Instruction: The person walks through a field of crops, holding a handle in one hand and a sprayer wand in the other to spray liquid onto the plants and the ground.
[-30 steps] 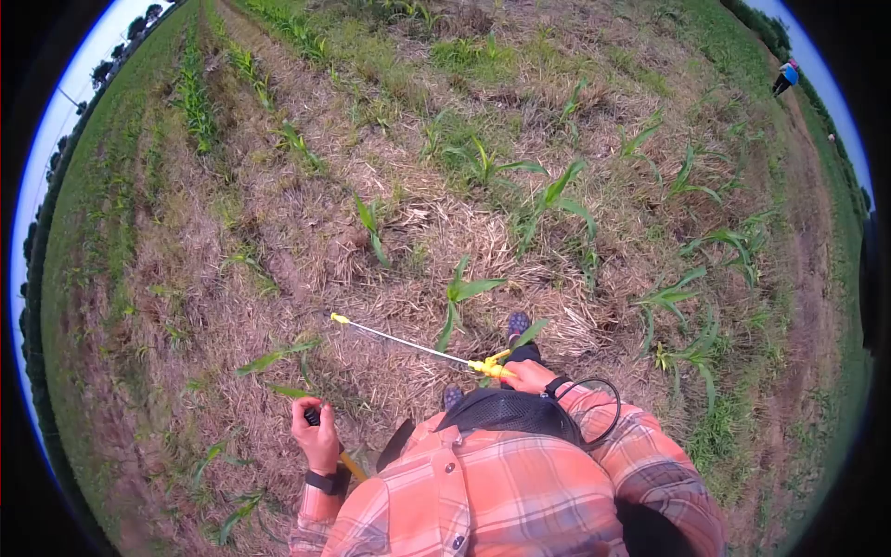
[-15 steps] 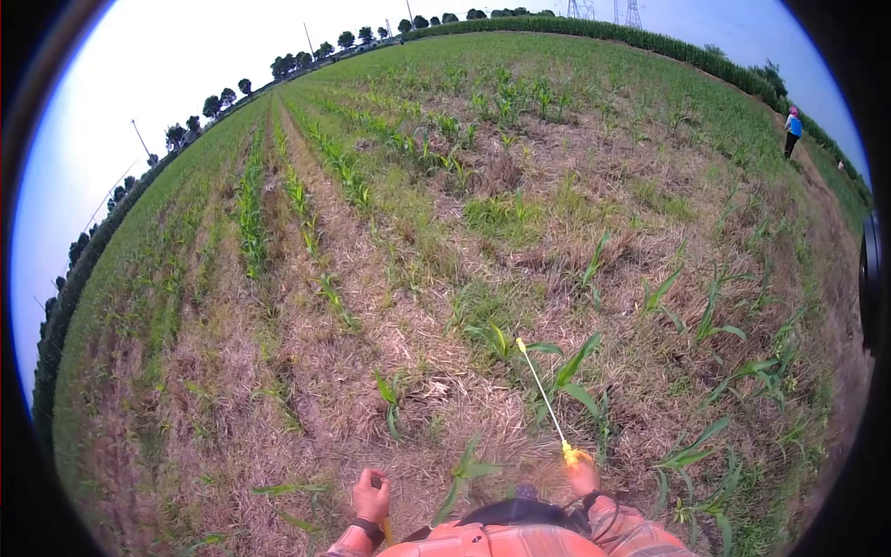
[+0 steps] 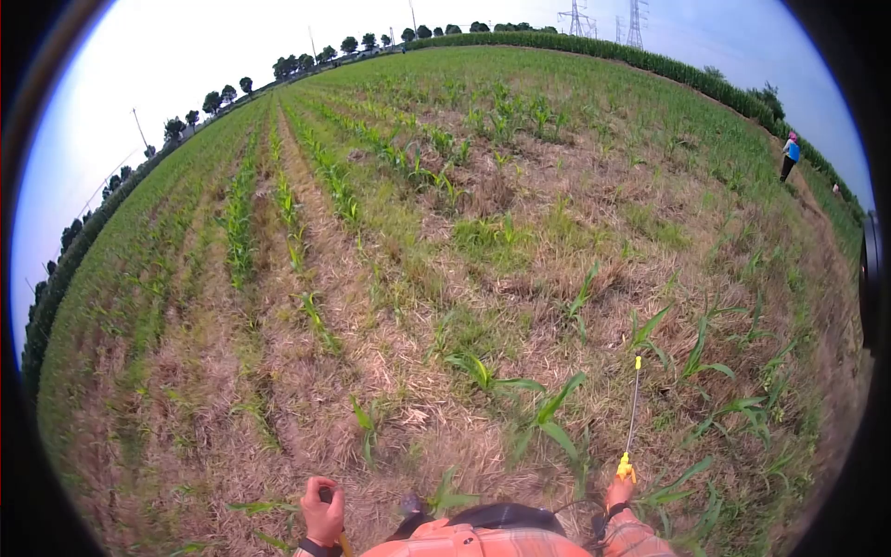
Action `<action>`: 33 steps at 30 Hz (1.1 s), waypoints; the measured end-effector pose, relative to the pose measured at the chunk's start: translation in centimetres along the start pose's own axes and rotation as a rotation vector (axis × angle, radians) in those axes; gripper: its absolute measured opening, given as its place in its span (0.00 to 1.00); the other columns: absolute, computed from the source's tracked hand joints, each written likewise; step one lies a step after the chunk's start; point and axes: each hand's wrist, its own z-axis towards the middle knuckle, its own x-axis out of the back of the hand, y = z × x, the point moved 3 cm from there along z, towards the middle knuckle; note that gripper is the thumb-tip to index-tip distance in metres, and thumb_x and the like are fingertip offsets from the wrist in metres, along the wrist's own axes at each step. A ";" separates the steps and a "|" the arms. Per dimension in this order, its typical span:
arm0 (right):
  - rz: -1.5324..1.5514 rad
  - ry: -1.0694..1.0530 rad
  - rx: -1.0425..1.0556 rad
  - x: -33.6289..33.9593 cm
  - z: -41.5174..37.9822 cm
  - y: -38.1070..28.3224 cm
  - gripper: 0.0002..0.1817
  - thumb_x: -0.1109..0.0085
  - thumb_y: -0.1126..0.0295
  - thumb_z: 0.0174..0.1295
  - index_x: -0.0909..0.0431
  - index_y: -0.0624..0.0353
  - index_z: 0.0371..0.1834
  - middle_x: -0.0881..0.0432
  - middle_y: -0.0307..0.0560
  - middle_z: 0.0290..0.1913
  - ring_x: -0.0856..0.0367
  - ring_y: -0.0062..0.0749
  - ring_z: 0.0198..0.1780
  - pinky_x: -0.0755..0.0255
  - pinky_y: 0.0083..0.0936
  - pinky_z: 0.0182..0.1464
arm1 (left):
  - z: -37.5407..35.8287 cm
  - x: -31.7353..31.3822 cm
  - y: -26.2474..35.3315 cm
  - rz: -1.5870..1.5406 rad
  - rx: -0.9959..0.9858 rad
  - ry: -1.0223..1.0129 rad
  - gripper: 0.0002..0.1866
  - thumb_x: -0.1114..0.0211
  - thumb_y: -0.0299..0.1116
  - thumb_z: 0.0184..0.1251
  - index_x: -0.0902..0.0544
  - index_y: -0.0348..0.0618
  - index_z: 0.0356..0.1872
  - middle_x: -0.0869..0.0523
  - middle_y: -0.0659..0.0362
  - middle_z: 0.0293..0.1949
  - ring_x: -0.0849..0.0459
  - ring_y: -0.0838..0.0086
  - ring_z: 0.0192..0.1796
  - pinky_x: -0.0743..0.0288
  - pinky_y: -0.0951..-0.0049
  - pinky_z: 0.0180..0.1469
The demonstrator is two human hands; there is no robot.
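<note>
Pointing forward, wand (image 3: 634, 408) is held in closed grip of right hand (image 3: 619, 492); dark handle (image 3: 325, 495) is enclosed by curled left hand (image 3: 322, 518)

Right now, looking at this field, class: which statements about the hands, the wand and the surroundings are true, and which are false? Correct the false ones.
1. The right hand holds the thin wand. True.
2. The wand's yellow tip points back at the wearer's shirt. False: it points ahead, away from the wearer.
3. The left hand is also on the wand. False: it is well apart from it, with its fingers curled.
4. The distant person is at the left edge of the view. False: they are near the right edge.
5. Pylons rise beyond the field. True.
</note>
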 end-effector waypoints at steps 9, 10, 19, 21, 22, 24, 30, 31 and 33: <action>-0.275 -0.139 0.271 -13.7 -4.3 -1.4 0.15 0.50 0.60 0.57 0.33 0.57 0.17 0.34 0.39 0.09 0.35 0.28 0.07 0.43 0.26 0.08 | 7.9 -7.0 -14.1 0.061 0.118 -0.159 0.06 0.41 0.30 0.47 0.26 0.43 0.27 0.24 0.53 0.16 0.24 0.64 0.19 0.31 0.68 0.24; -0.360 -0.173 0.251 -15.9 -5.9 -2.8 0.16 0.49 0.59 0.56 0.30 0.58 0.17 0.31 0.39 0.09 0.32 0.28 0.09 0.39 0.27 0.11 | 8.8 -6.4 -14.8 0.049 0.115 -0.146 0.06 0.41 0.30 0.47 0.26 0.44 0.27 0.24 0.54 0.15 0.24 0.64 0.19 0.31 0.67 0.24; -0.904 -0.680 0.626 -33.4 -18.2 -7.6 0.19 0.49 0.52 0.51 0.24 0.59 0.29 0.22 0.57 0.27 0.23 0.51 0.33 0.32 0.40 0.35 | 12.5 -0.2 -22.6 0.060 0.192 -0.005 0.07 0.38 0.30 0.44 0.26 0.45 0.25 0.25 0.56 0.14 0.25 0.67 0.17 0.32 0.69 0.22; -0.855 -0.839 0.676 -36.2 -20.1 -6.9 0.20 0.50 0.51 0.51 0.25 0.58 0.30 0.23 0.57 0.26 0.23 0.52 0.33 0.31 0.40 0.35 | 13.1 1.9 -21.7 0.061 0.244 -0.019 0.07 0.37 0.30 0.44 0.26 0.44 0.26 0.25 0.57 0.14 0.26 0.71 0.18 0.33 0.71 0.23; -0.859 -0.844 0.673 -37.4 -20.6 -6.7 0.20 0.50 0.51 0.51 0.25 0.58 0.30 0.23 0.57 0.26 0.23 0.52 0.33 0.31 0.40 0.35 | 13.5 3.1 -20.5 -0.047 0.288 -0.004 0.07 0.37 0.28 0.44 0.26 0.43 0.25 0.26 0.60 0.15 0.27 0.77 0.19 0.34 0.75 0.23; -1.009 -1.064 0.769 -39.4 -22.3 -6.1 0.19 0.51 0.51 0.53 0.26 0.58 0.32 0.23 0.57 0.26 0.23 0.52 0.32 0.31 0.40 0.34 | 13.6 5.9 -19.1 -0.083 0.290 0.030 0.06 0.37 0.27 0.45 0.27 0.42 0.24 0.26 0.62 0.15 0.29 0.79 0.19 0.35 0.77 0.23; -1.076 -1.440 0.842 -41.6 -26.2 -9.0 0.18 0.55 0.54 0.56 0.28 0.56 0.39 0.23 0.55 0.28 0.23 0.49 0.32 0.31 0.39 0.34 | 11.7 13.8 -16.5 -0.178 0.344 0.152 0.09 0.39 0.21 0.48 0.31 0.42 0.30 0.33 0.68 0.20 0.37 0.85 0.22 0.42 0.83 0.25; -1.133 -1.448 0.872 -42.0 -26.3 -9.3 0.17 0.55 0.54 0.56 0.28 0.56 0.36 0.23 0.55 0.28 0.24 0.49 0.33 0.32 0.39 0.33 | 11.7 13.7 -16.0 -0.198 0.373 0.152 0.10 0.39 0.21 0.48 0.31 0.42 0.30 0.34 0.68 0.22 0.37 0.86 0.23 0.43 0.84 0.26; -1.126 -1.444 0.894 -42.8 -26.0 -9.4 0.17 0.55 0.55 0.57 0.28 0.58 0.33 0.24 0.56 0.27 0.24 0.50 0.32 0.32 0.40 0.32 | 12.7 11.9 -16.7 -0.098 0.325 0.134 0.09 0.40 0.22 0.49 0.31 0.41 0.31 0.34 0.68 0.22 0.38 0.84 0.24 0.43 0.83 0.26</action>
